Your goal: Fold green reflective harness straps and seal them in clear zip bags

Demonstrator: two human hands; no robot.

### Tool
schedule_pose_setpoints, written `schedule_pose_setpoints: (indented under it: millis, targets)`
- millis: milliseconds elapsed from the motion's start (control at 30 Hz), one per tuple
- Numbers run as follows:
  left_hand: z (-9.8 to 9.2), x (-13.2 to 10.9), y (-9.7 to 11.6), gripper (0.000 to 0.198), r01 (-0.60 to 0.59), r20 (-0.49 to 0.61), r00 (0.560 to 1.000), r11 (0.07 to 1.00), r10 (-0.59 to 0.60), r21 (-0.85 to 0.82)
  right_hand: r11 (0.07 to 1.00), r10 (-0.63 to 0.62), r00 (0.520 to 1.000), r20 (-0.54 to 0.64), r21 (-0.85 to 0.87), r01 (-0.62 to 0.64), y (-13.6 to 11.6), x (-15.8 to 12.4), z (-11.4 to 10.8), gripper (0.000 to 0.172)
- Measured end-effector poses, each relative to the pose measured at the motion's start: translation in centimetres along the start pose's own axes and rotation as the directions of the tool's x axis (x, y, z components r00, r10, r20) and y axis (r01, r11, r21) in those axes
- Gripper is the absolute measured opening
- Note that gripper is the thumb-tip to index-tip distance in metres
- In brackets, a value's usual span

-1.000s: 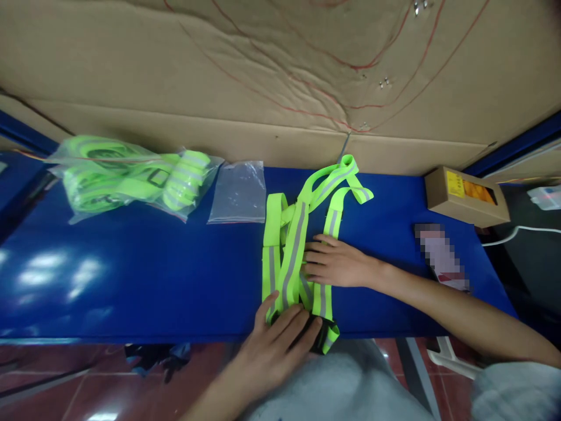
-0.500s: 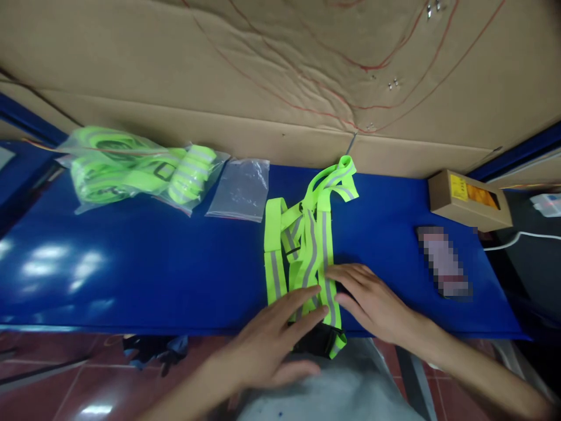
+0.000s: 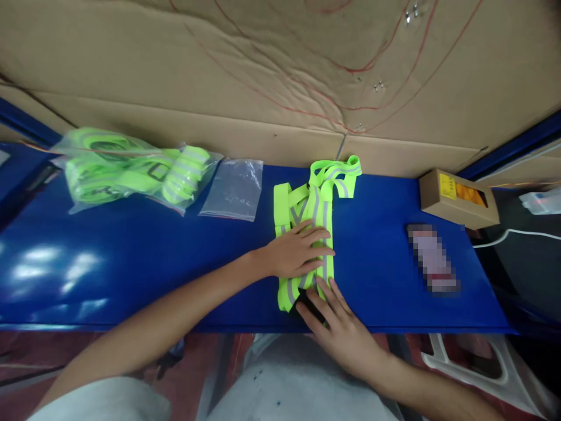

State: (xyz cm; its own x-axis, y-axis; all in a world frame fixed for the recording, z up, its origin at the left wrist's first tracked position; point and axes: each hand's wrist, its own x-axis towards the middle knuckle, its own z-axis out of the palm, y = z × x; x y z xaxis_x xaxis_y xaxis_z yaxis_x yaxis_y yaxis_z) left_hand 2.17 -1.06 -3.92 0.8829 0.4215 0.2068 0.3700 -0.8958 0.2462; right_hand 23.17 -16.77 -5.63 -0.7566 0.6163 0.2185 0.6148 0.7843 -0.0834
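Head view: left hand [image 3: 294, 254] flat over straps [image 3: 325, 215]; right hand [image 3: 344, 330], grip unclear, over half-hidden black part [image 3: 308, 303].

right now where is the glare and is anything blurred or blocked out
Head view: white glare on the blue table, at left, and faint glints on the flat clear bag; head view: neon straps slightly soft; head view: flat object at right pixelated out.
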Motion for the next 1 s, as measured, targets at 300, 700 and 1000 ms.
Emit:
schedule_pose_setpoints:
  millis: [300, 700, 1000]
  targets:
    - [0.5, -0.1, 0.1, 0.052, 0.008, 0.035, 0.999, 1.0, -0.009, 0.031, 0.996, -0.064, 0.997, -0.048, 0.063, 0.067, 0.5, -1.0, -0.3, 0.034]
    - [0.6, -0.5, 1.1, 0.054, 0.026, 0.018, 0.999, 1.0, -0.026, 0.006, 0.984, -0.034, 0.998, -0.062, 0.17, 0.044, 0.2, -0.4, -1.4, 0.042]
    - [1.5, -0.6, 1.8, 0.049, -0.063, -0.037, 0.997, 0.998, 0.063, 0.001, 0.676, 0.196, 0.979, 0.064, 0.714, -0.182, 2.3, 0.9, -3.6, 0.022]
